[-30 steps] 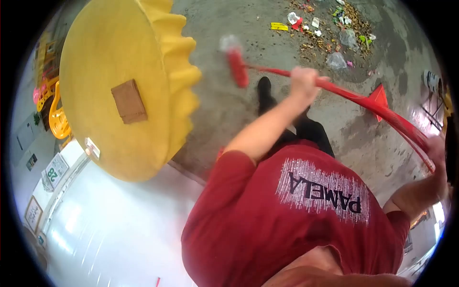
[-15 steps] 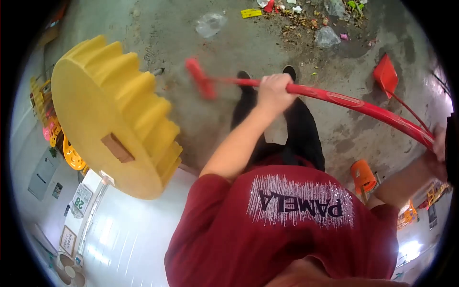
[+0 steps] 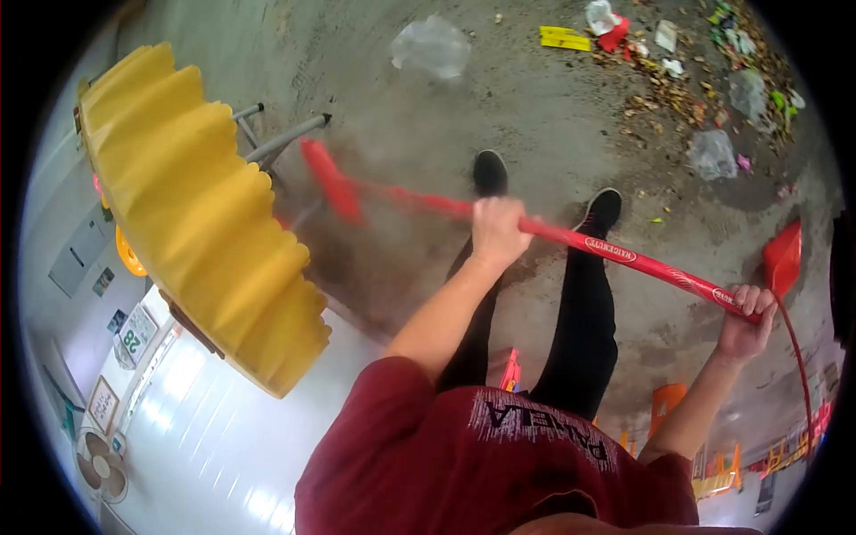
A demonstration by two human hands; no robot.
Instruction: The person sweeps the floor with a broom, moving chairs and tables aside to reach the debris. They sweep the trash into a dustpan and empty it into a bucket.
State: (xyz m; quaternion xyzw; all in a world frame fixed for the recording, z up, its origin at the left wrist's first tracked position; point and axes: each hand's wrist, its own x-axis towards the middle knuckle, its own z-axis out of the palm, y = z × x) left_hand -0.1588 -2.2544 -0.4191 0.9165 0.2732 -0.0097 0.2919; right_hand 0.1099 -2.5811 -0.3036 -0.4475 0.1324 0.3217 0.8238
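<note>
To the far left of the grip is a table with a ruffled yellow cover (image 3: pixel 196 214); grey legs (image 3: pixel 299 138) with black tips stick out from under its edge. Between them and the person's left hand (image 3: pixel 497 232) is the red broom head (image 3: pixel 332 185), blurred and close to the legs; whether it touches the floor I cannot tell. Sweeping beside the table looks like the step in hand. Ahead of the left hand, well apart, lies a clear plastic bag (image 3: pixel 432 46). That hand is wrapped round the lower part of the broom handle (image 3: pixel 615 251), most likely as the guide. Ahead of the grip and to its right come a yellow wrapper (image 3: pixel 564 37) and a scatter of leaves and litter (image 3: pixel 678 98). The right hand (image 3: pixel 747 323) has its fingers curled round the handle's upper end. Just beyond it is a red dustpan (image 3: pixel 785 259), whose thin stick runs close by the hand; contact is unclear. The next move, I judge, calls for drawing the broom head clear of the legs and toward the litter, both fists firm.
</note>
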